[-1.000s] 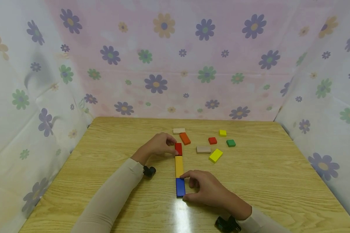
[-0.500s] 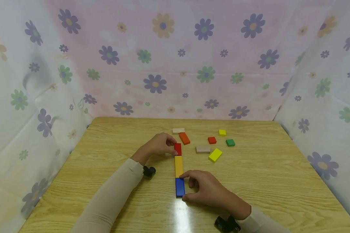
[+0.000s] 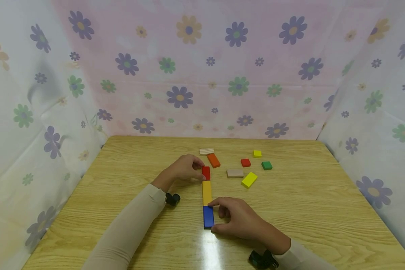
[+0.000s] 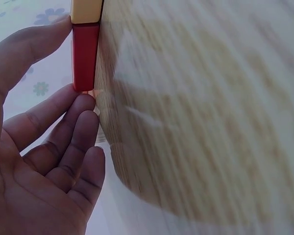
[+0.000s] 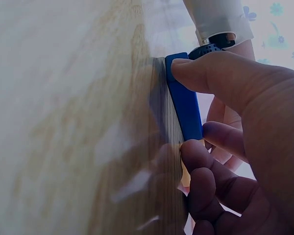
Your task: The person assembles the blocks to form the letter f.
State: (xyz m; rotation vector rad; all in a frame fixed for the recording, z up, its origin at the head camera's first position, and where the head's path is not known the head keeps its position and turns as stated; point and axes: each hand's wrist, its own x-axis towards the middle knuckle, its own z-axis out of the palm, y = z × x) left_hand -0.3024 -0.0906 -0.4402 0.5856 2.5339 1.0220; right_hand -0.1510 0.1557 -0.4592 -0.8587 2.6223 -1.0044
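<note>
On glossy table point(image 3: 307, 198), blocks point(image 3: 207, 193); flowered cloth point(image 3: 195, 71) behind.

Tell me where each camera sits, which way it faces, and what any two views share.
Head: on the person's head, facing forward and down at the table and floral cloth; left hand, right hand and both sleeves show.
Left wrist: on that wrist, facing the red end block; only the left hand shows.
Right wrist: on that wrist, facing the blue block; the right hand shows, with the left hand and sleeve partly visible beyond.
Shared: head and right wrist both show the blue block.
</note>
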